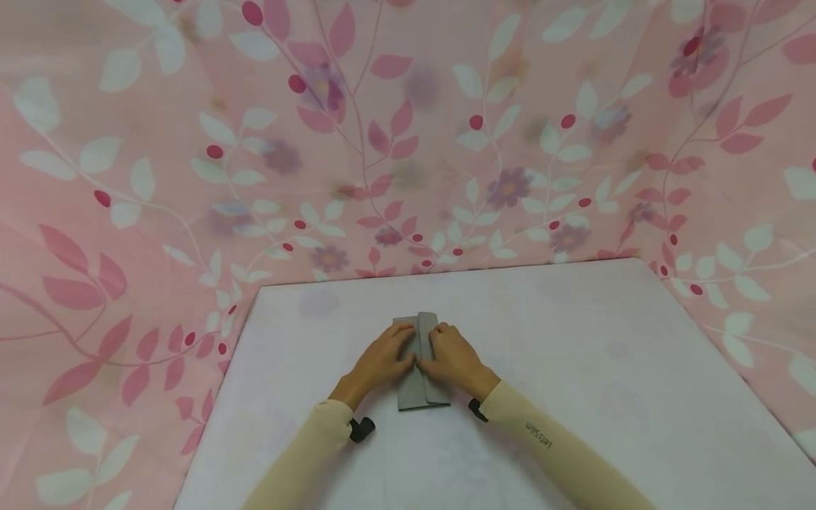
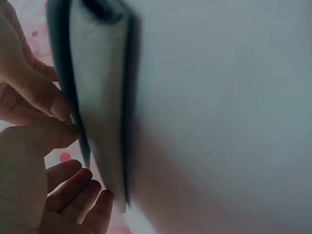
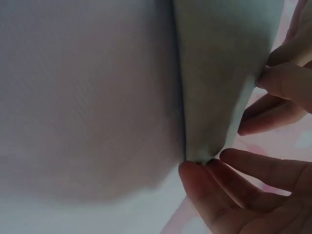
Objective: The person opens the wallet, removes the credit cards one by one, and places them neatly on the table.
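Note:
A flat grey folding case [image 1: 411, 393], long and narrow with a flap along its right side, lies on the white table in the head view. My left hand [image 1: 382, 358] arches over its left part, with curled fingers and thumb against it. On the other side my right hand [image 1: 455, 358] grips the flap, its thumb at the flap's inner edge and its fingers at the outer edge. Both thumbs come close together near the middle. In the right wrist view, fingertips [image 3: 192, 175] touch the narrow end of the case. Its inside is hidden.
The case lies on a white-covered table [image 1: 574, 340] with its far edge beyond the hands. Pink cloth [image 1: 408, 142] with leaves and flowers hangs behind and at both sides. A small black device [image 1: 362, 429] sits at the left wrist, another [image 1: 477, 409] at the right.

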The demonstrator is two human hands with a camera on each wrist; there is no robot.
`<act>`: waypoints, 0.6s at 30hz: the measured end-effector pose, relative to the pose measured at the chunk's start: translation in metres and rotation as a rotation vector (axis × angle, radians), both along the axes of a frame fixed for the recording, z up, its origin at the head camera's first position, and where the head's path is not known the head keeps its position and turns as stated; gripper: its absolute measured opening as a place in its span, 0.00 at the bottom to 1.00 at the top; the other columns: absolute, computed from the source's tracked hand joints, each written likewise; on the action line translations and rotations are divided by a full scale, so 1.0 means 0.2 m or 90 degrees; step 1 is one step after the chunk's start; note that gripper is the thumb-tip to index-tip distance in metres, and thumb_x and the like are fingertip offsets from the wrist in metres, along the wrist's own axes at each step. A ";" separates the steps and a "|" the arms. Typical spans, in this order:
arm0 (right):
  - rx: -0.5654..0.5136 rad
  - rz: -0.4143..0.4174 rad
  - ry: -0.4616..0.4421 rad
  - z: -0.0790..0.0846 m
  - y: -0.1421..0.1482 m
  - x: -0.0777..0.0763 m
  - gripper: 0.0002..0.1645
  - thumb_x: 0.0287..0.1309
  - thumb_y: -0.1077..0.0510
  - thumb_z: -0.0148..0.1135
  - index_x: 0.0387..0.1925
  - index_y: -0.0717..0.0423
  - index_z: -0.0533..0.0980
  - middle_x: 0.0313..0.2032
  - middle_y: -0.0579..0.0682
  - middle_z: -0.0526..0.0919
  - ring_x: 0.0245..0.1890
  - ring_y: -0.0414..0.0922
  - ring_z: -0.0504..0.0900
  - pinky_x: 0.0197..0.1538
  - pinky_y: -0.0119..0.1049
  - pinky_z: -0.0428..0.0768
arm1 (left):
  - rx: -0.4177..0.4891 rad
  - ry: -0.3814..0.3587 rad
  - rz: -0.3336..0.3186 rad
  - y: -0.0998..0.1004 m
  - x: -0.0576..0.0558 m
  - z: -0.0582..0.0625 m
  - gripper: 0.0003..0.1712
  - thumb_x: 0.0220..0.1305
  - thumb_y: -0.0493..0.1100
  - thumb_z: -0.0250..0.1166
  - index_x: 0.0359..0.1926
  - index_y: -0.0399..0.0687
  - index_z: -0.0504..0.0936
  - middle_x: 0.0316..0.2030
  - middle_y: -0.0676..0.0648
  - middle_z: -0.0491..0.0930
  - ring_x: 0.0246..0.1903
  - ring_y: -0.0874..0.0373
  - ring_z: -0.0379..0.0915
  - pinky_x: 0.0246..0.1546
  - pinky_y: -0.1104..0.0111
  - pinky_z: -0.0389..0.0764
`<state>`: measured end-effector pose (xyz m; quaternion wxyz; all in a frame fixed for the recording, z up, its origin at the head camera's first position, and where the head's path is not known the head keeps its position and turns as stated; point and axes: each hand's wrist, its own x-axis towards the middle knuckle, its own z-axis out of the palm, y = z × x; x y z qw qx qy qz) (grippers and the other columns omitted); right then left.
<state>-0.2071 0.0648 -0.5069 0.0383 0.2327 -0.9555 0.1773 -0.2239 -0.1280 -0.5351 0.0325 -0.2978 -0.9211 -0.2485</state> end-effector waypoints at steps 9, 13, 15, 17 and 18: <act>0.000 -0.002 0.061 -0.06 -0.04 0.00 0.31 0.51 0.46 0.69 0.39 0.73 0.79 0.37 0.61 0.76 0.34 0.52 0.73 0.36 0.39 0.77 | -0.026 0.020 -0.003 0.01 0.04 -0.04 0.26 0.66 0.42 0.64 0.61 0.35 0.74 0.63 0.43 0.69 0.64 0.52 0.64 0.64 0.60 0.66; 0.007 -0.025 0.050 -0.05 -0.06 -0.02 0.20 0.46 0.51 0.70 0.28 0.67 0.79 0.31 0.58 0.76 0.29 0.50 0.74 0.31 0.38 0.78 | -0.041 0.034 -0.002 0.01 0.04 -0.04 0.26 0.65 0.43 0.65 0.61 0.36 0.75 0.62 0.43 0.70 0.63 0.52 0.65 0.64 0.60 0.67; 0.004 -0.029 0.039 -0.04 -0.06 -0.03 0.13 0.44 0.56 0.69 0.18 0.61 0.76 0.25 0.54 0.74 0.25 0.47 0.73 0.28 0.37 0.76 | -0.047 0.042 -0.003 0.01 0.03 -0.05 0.26 0.64 0.44 0.66 0.60 0.36 0.76 0.62 0.44 0.70 0.62 0.51 0.65 0.63 0.61 0.67; -0.009 -0.018 0.028 -0.03 -0.05 -0.05 0.16 0.42 0.61 0.67 0.10 0.54 0.69 0.20 0.48 0.70 0.21 0.43 0.69 0.24 0.35 0.72 | -0.047 0.047 -0.004 0.02 0.02 -0.05 0.26 0.63 0.43 0.67 0.59 0.36 0.77 0.61 0.44 0.71 0.61 0.51 0.66 0.62 0.61 0.68; -0.024 -0.010 0.020 -0.02 -0.04 -0.06 0.19 0.42 0.63 0.66 0.09 0.52 0.65 0.18 0.46 0.67 0.20 0.41 0.67 0.22 0.33 0.69 | -0.047 0.046 -0.003 0.02 0.02 -0.05 0.26 0.62 0.43 0.68 0.58 0.35 0.77 0.60 0.43 0.71 0.61 0.51 0.67 0.62 0.61 0.69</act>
